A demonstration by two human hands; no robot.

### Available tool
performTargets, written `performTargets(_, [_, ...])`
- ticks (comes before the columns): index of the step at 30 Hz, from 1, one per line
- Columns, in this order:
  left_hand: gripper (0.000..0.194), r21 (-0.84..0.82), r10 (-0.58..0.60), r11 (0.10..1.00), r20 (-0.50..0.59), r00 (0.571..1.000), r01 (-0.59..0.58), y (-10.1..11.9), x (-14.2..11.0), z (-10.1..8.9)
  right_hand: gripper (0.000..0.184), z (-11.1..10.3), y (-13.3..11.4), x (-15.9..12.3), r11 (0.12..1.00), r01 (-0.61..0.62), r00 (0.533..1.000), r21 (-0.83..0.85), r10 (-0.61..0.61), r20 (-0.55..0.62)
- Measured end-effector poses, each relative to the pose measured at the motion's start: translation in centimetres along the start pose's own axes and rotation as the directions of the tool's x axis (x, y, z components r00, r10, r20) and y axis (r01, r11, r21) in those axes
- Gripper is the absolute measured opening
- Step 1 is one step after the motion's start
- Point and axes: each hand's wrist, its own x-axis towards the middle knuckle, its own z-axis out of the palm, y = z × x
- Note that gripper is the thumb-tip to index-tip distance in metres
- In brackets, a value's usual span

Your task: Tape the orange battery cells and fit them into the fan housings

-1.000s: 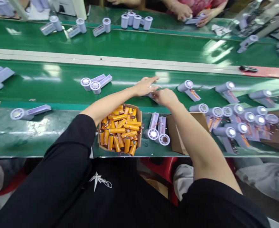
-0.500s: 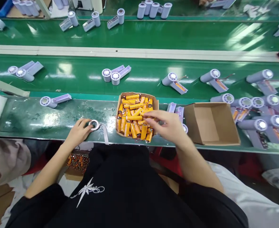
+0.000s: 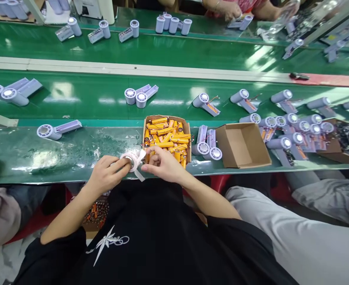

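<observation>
My left hand grips a roll of white tape above the bench, with fingers reaching into its ring. A loose strip of tape hangs from the roll's right side. My right hand is beside it, fingers curled, index fingertip against the upper part of the strip. Just behind my right hand stands an open cardboard box full of orange wrapped cells with thin wires. My right hand covers the box's front left part.
Two lavender fan housings lie right of the cells, beside another cardboard box. Many housings crowd the right side; one lies left. Behind runs a green conveyor belt. Across it, another person's hand holds a housing.
My right hand has left the box of cells and moved left to the tape. The left hand has lifted the tape roll and brought it right. The view has shifted right.
</observation>
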Motion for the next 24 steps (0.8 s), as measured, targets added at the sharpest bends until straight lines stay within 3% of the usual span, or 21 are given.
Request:
performTargets(2, [0.026, -0.008, 0.006, 1.0, -0.018, 1.0, -0.006, 0.2, 0.1, 0.2, 0.057, -0.4, 0.1, 0.1, 1.0, 0.003, 0.997, 0.005, -0.003, 0.078])
performTargets(6, [0.025, -0.013, 0.001, 1.0, -0.03, 1.0, -0.002, 0.4, 0.2, 0.0, 0.065, -1.1, -0.1, 0.1, 0.996, 0.05, 0.999, 0.074, -0.051, 0.01])
performTargets(8, [0.025, -0.018, 0.0, 1.0, -0.031, 1.0, 0.0, 0.5, 0.3, 0.0, 0.059, -1.5, -0.5, 0.1, 0.998, 0.065, 0.99, 0.025, -0.068, 0.121])
performTargets(10, [0.026, -0.022, -0.012, 1.0, -0.026, 1.0, 0.011, 0.7, 0.4, 0.1, 0.06, -1.8, -0.8, 0.0, 0.993, 0.111, 0.956, -0.035, -0.097, 0.278])
performTargets(13, [0.024, -0.034, -0.064, 0.997, -0.024, 0.998, 0.063, 0.9, 0.6, 0.7, 0.069, -2.0, -0.8, -0.3, 0.982, 0.185, 0.915, -0.025, -0.163, 0.369])
performTargets(17, [0.017, -0.089, -0.131, 0.988, -0.044, 0.99, 0.127, 0.8, 0.4, 1.4, 0.065, -2.2, 0.4, -1.3, 0.975, 0.224, 0.839, 0.005, -0.195, 0.508])
performTargets(21, [0.032, -0.062, -0.186, 0.981, -0.044, 0.982, 0.183, 0.3, -0.8, 0.9, 0.058, -3.1, 0.9, -2.5, 0.949, 0.272, 0.751, -0.158, -0.106, 0.652])
performTargets(22, [0.036, -0.043, -0.191, 0.981, -0.045, 0.981, 0.189, 0.1, -1.0, 0.6, 0.054, -3.6, 0.8, -2.5, 0.926, 0.29, 0.754, -0.243, -0.065, 0.653])
performTargets(24, [0.042, -0.008, -0.181, 0.983, -0.064, 0.981, 0.181, 0.0, -1.2, -0.1, 0.041, -4.9, 0.5, -2.0, 0.847, 0.315, 0.848, -0.429, -0.048, 0.528])
